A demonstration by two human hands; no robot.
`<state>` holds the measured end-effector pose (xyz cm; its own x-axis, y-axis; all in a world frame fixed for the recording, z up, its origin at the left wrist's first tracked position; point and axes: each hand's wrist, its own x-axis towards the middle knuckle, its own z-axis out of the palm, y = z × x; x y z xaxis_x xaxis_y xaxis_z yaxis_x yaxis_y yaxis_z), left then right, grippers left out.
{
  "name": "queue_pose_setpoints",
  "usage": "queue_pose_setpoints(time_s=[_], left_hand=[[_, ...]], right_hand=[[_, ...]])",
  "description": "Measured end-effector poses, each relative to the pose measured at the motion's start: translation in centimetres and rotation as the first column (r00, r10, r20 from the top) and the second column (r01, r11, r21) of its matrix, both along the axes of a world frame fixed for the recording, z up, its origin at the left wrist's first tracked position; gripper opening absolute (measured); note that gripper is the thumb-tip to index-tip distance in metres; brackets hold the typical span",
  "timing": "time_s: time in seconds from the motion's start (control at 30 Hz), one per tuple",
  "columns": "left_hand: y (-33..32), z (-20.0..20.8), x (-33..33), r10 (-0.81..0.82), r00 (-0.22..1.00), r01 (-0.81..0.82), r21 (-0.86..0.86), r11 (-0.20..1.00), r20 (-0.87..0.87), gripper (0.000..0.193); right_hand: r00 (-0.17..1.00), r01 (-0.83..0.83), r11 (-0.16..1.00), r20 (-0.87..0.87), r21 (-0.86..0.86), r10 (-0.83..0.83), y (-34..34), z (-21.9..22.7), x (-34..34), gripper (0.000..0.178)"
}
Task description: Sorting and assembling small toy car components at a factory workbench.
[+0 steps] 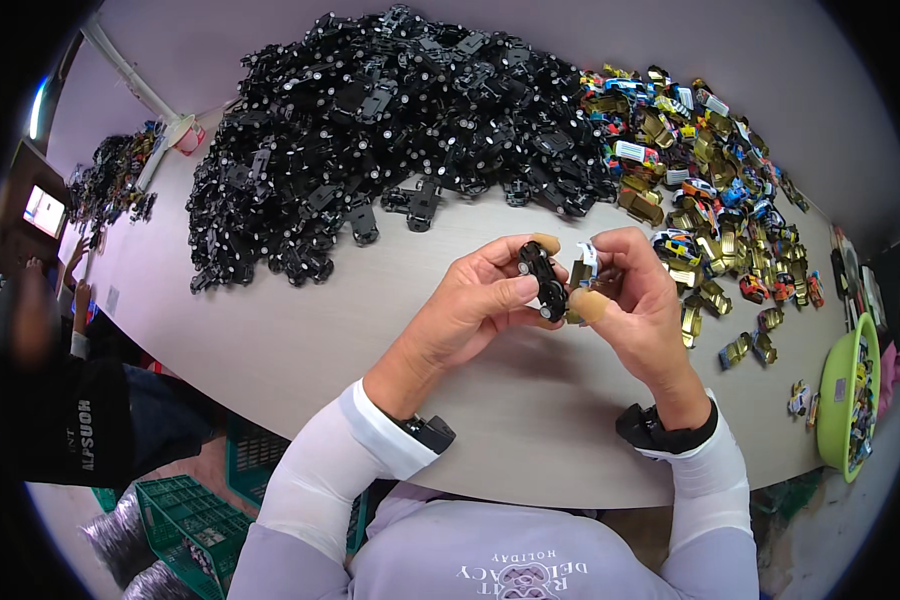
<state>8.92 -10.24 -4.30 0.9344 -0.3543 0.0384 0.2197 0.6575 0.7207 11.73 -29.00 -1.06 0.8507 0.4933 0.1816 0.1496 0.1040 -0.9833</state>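
Between the thumb and fingers of my left hand [480,300] is a black toy car chassis [542,280] with small wheels. My right hand [635,300] pinches a toy car body shell [585,265], white on the outside and gold inside, right beside the chassis. The two parts are close together in front of me, above the table; whether they touch I cannot tell. Beyond my hands rises a large heap of black chassis [370,130]. To its right spreads a pile of colourful car shells [715,190], several with gold insides turned up.
A lime green basin [832,400] holding colourful pieces stands at the table's right edge. Another person [90,400] is at the far left near a smaller pile of cars [115,180]. Green plastic crates [190,525] stand below the table [300,350] at lower left.
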Motion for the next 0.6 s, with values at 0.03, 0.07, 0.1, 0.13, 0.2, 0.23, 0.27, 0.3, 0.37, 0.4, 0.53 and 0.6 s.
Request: queue_pose_setpoints(time_s=[0.03, 0.07, 0.1, 0.13, 0.2, 0.23, 0.27, 0.3, 0.37, 0.4, 0.53, 0.6], left_hand=[[-0.1, 0.0, 0.0, 0.008, 1.000, -0.008, 0.002, 1.000, 0.005, 0.041], [-0.1, 0.0, -0.1, 0.007, 1.000, -0.007, 0.001, 1.000, 0.006, 0.041], [-0.1, 0.1, -0.2, 0.019, 1.000, -0.020, 0.010, 1.000, 0.005, 0.041], [-0.2, 0.2, -0.3, 0.032, 0.999, -0.032, 0.020, 0.999, 0.003, 0.041], [-0.2, 0.3, -0.3, 0.035, 0.999, -0.035, 0.027, 0.999, 0.009, 0.041], [-0.3, 0.4, -0.3, 0.038, 0.999, -0.039, 0.037, 0.999, 0.015, 0.041], [-0.4, 0.4, -0.4, 0.036, 0.999, -0.036, 0.036, 0.999, 0.015, 0.041], [-0.5, 0.5, -0.4, 0.051, 0.999, -0.052, 0.067, 0.996, 0.011, 0.044], [-0.7, 0.4, -0.5, 0.059, 0.998, -0.060, 0.097, 0.993, 0.008, 0.048], [-0.7, 0.4, -0.5, 0.076, 0.997, -0.075, 0.121, 0.990, 0.000, 0.047], [-0.8, 0.3, -0.8, 0.100, 0.995, -0.101, 0.194, 0.976, 0.012, 0.038], [-1.1, 0.2, -1.0, 0.102, 0.995, -0.105, 0.190, 0.976, 0.026, 0.039]], right_hand=[[1.000, -0.006, 1.000, -0.016, 0.007, 0.006, 0.1, 0.1, -0.1, 0.035], [1.000, -0.005, 1.000, -0.014, 0.006, 0.005, 0.1, 0.1, -0.1, 0.035], [1.000, 0.006, 1.000, 0.019, -0.002, -0.006, 0.2, -0.1, -0.1, 0.036], [0.999, 0.016, 1.000, 0.052, -0.010, -0.016, 0.2, -0.1, -0.1, 0.037], [0.996, 0.038, 0.999, 0.084, -0.019, -0.037, 0.5, 0.1, -0.4, 0.038], [0.992, 0.061, 0.998, 0.116, -0.026, -0.057, 0.5, 0.1, -0.5, 0.039], [0.991, 0.063, 0.998, 0.116, -0.027, -0.060, 0.4, 0.0, -0.4, 0.039], [0.986, 0.068, 0.995, 0.159, -0.067, -0.056, 0.4, -0.2, -0.3, 0.039], [0.978, 0.081, 0.991, 0.202, -0.108, -0.058, 0.2, -0.5, -0.2, 0.039], [0.979, 0.067, 0.989, 0.199, -0.133, -0.040, 0.2, -0.4, -0.2, 0.039], [0.981, 0.042, 0.979, 0.196, -0.202, -0.001, -0.1, 0.4, -0.5, 0.035], [0.971, 0.009, 0.977, 0.236, -0.212, 0.042, -0.4, 0.7, -0.8, 0.035]])
